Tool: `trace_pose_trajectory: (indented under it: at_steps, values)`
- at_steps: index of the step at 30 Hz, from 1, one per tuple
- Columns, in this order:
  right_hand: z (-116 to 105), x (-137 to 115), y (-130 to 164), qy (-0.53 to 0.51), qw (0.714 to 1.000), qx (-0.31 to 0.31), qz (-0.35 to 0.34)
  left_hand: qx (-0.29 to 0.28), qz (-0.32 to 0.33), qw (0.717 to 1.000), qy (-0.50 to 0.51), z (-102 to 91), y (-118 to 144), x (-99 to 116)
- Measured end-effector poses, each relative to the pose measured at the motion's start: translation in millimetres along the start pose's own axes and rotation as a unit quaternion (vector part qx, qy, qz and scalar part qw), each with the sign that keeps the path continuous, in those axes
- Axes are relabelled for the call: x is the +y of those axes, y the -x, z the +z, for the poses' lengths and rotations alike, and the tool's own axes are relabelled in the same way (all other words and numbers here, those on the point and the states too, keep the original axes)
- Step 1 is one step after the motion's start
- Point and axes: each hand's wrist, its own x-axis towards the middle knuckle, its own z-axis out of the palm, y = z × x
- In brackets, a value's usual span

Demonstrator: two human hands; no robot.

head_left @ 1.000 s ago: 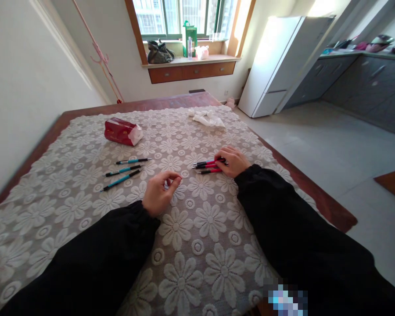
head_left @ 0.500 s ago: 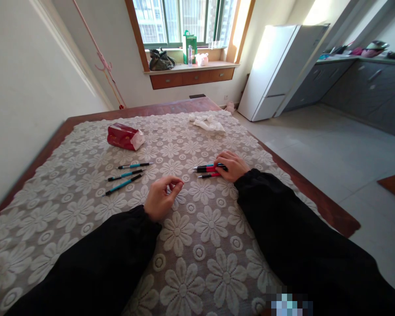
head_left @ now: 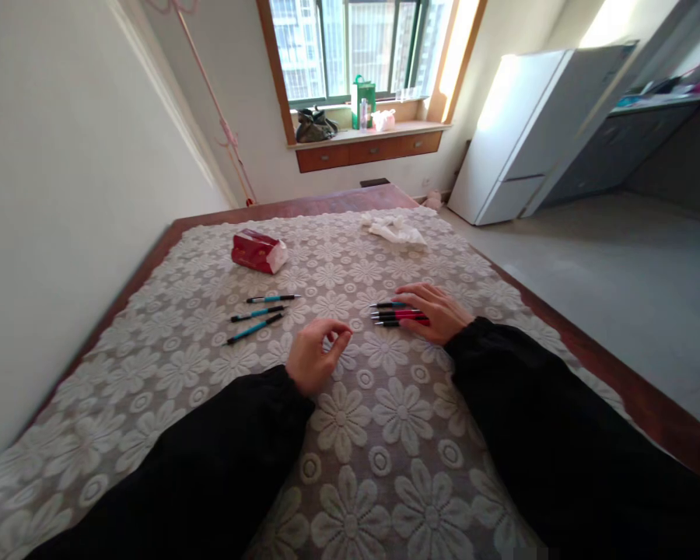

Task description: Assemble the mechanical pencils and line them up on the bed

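Observation:
My right hand lies flat over a small group of pens, fingers stretched out and thumb apart. Under its fingers is a blue-and-black pen, and by the thumb are red-and-black pens side by side, tips pointing left. The hand hides their back ends. My left hand rests on the lace tablecloth, fingers curled and thumb tip close to the index finger, with nothing visible in it. Left of it lie three blue-and-black pens: an upper one, a middle one and a lower one.
A red tissue pack lies beyond the left pens. A crumpled white plastic bag is near the far end of the table. The brown table edge runs along the right. A fridge stands beyond it.
The view has swung slightly left. My right hand has loosened from a grip round the pens to straightened fingers, and its pens have shifted. The left hand keeps its curled shape.

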Motion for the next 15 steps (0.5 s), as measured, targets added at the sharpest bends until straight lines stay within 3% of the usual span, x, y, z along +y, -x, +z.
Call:
trace_pose_trajectory:
  at_steps: [4,9,12,15]
  values:
    - [10.8,3.9,0.5,0.009,1.0,-0.02,-0.019,-0.068,0.027,0.979,-0.192,-29.8,-10.4,5.0]
    - [21.5,12.9,1.6,0.021,0.999,-0.027,-0.037,-0.116,-0.084,0.901,-0.409,-92.3,-28.1,2.5]
    - [21.9,14.7,2.0,0.035,0.998,-0.019,-0.044,-0.137,-0.163,0.873,-0.439,-113.6,-33.0,-9.2]
    - [21.3,14.2,1.8,0.049,0.997,-0.019,-0.053,-0.172,-0.196,0.869,-0.421,-114.3,-33.9,-24.4]
